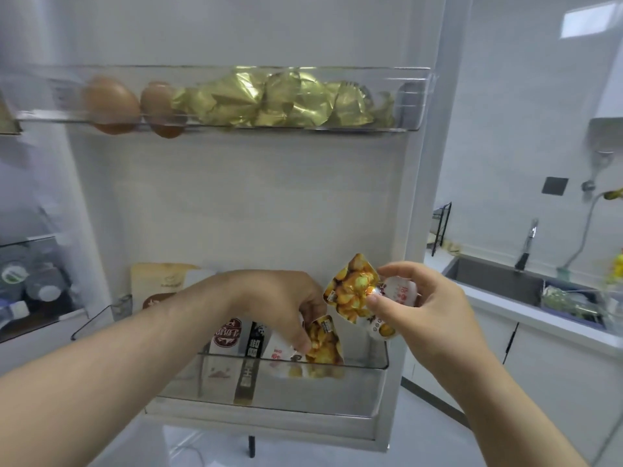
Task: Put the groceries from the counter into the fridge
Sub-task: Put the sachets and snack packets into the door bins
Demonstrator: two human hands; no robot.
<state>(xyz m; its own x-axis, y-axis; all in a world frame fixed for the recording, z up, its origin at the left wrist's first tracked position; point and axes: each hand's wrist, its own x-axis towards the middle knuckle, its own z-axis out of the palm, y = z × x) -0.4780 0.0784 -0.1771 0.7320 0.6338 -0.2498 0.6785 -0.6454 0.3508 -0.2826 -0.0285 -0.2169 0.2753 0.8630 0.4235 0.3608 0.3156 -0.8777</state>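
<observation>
The fridge door [256,203] stands open in front of me. My left hand [279,301] pinches a small yellow and white snack packet [320,348] that sits inside the clear lower door bin [337,389]. My right hand [418,305] pinches a second snack packet [354,288] of the same kind and holds it in the air just above the bin's right end. Cartons and a beige pouch [161,281] stand in the bin's left part, partly hidden by my left arm.
The upper door bin [411,96] holds two brown eggs [111,102] and several gold foil packets [279,99]. Fridge shelves with containers [30,284] are at the left. At the right are a counter, a sink [499,281] with a tap and a basin of greens [569,301].
</observation>
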